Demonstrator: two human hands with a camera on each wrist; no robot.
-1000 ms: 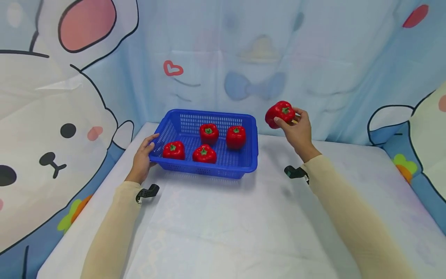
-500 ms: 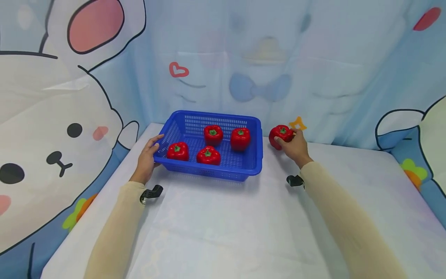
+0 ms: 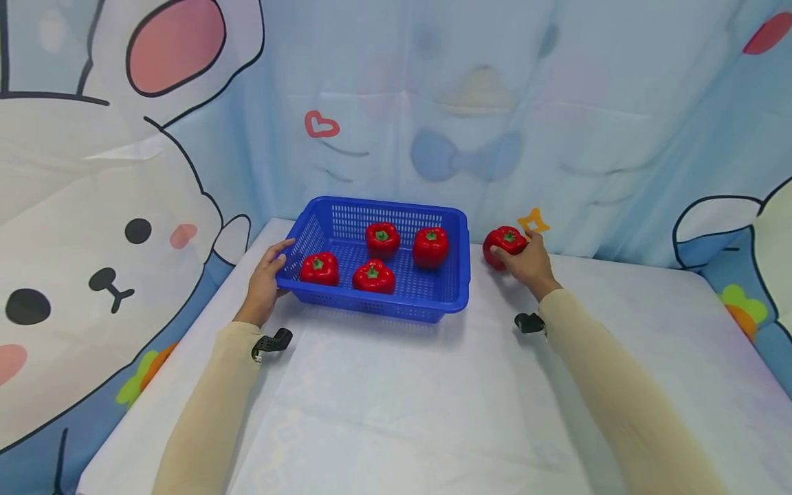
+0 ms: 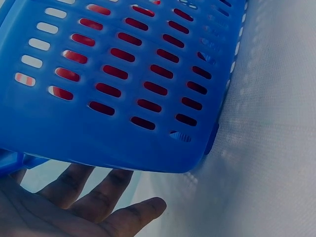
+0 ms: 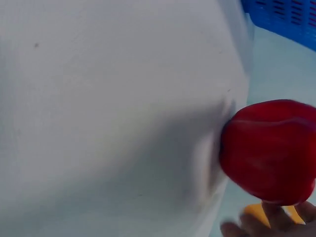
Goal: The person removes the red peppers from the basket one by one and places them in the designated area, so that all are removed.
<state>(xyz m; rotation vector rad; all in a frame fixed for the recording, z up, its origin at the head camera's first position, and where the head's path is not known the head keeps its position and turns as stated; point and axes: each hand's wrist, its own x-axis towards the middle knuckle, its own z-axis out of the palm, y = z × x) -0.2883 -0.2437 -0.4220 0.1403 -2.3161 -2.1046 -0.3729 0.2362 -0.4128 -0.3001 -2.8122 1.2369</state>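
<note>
A blue perforated plastic basket (image 3: 371, 302) stands on the white-covered table with several red bell peppers (image 3: 431, 247) inside, stems up. My left hand (image 3: 262, 285) is at its left end, fingers extended and spread along the rim. From the left wrist view, fingers (image 4: 101, 195) reach up behind the rim of the basket wall (image 4: 98, 138), and one finger stands free of it. To the basket's right, my right hand (image 3: 529, 265) pinches another red bell pepper (image 3: 502, 242) at the table's back edge. Fingertips press against that pepper (image 5: 271, 153) in the right wrist view.
The white cloth (image 3: 396, 399) covers the table in front of the basket. A pale blue printed curtain (image 3: 383, 158) hangs along the back edge, and a cartoon-printed one (image 3: 155, 227) on the left. Dark camera mounts (image 3: 273, 342) sit at both wrists.
My right hand has lowered the red bell pepper from the air to the table beside the basket. The left hand has stayed at the basket's left end. The view has shifted slightly.
</note>
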